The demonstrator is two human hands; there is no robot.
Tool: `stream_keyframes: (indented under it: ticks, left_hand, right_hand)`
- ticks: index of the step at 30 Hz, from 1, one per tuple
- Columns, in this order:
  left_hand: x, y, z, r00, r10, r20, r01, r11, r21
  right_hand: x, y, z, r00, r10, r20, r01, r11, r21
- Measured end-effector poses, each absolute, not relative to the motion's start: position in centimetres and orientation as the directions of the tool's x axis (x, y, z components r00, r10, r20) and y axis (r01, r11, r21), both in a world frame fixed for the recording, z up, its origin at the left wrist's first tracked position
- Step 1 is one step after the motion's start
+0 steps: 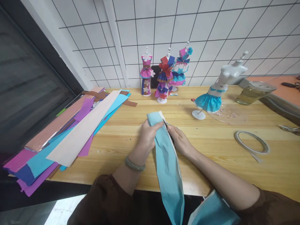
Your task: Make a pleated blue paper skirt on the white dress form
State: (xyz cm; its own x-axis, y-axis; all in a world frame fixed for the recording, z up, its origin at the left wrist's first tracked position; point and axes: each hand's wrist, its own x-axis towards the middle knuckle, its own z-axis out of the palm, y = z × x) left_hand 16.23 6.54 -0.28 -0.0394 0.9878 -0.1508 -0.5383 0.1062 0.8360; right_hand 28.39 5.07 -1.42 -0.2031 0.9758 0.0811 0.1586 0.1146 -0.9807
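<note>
A long strip of light-blue crepe paper [167, 162] runs from the middle of the table down over its front edge, with a narrow white band along its right side. My left hand [148, 134] pinches the strip near its top end, thumb on top. Close by on the right, my right hand [180, 139] is closed around dark scissors [165, 123], mostly hidden by the fingers. Their blade lies at the white band. Another piece of blue paper [213, 211] hangs below the table edge, near my right forearm.
Coloured paper sheets [86, 131] are piled at the left. Several small dressed mannequins [146, 73] stand at the back. A mannequin in a blue skirt [209, 101], a roll of tape [267, 147] and a cup of yellowish liquid [252, 93] are on the right.
</note>
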Motion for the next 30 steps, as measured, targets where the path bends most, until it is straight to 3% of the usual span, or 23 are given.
stream_keyframes:
  ticks: [7, 30]
  left_hand:
    - [16.74, 6.55, -0.42, -0.134, 0.978, -0.158, -0.482, 0.075, 0.873]
    - [16.73, 6.67, -0.77, -0.084, 0.98, -0.179, -0.539, 0.106, 0.835]
  right_hand:
    - [28.22, 5.11, -1.28, -0.188, 0.977, 0.103, 0.133, 0.129, -0.983]
    - [28.43, 5.31, -1.3, -0.179, 0.981, 0.07, 0.196, 0.105, -0.975]
